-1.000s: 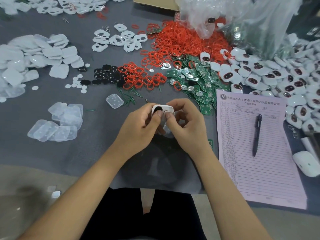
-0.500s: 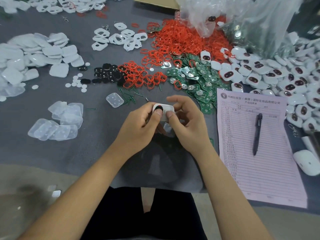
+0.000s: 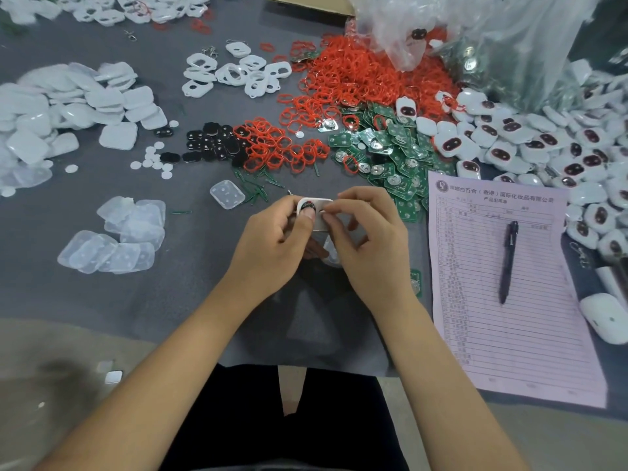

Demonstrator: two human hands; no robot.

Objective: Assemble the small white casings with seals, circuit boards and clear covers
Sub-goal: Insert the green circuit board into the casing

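— Across the grey bench (image 3: 170, 300), what lies about?

— Heaps of parts. Red seals (image 3: 367, 79) are piled at the far middle, green circuit boards (image 3: 390, 147) just in front of them, and finished white casings (image 3: 560, 147) with dark windows run down the right side beside a crumpled plastic bag (image 3: 492, 35). Clear covers (image 3: 119, 239) lie near left, solid white shells (image 3: 68, 113) further left, open white frames (image 3: 234, 73) behind.

— And on the right?

— A pink printed form (image 3: 475, 317) with a black pen (image 3: 508, 260) lying on it, and a white mouse (image 3: 605, 317) beside its edge.

— Where is the piece being worked?

— Held above the bench's near middle. The left hand (image 3: 272, 246) and right hand (image 3: 370, 246) both pinch one white casing (image 3: 321, 215) between curled fingers (image 3: 331, 212), left thumb pressed on its dark window. Past the bench edge, a pale floor shows.
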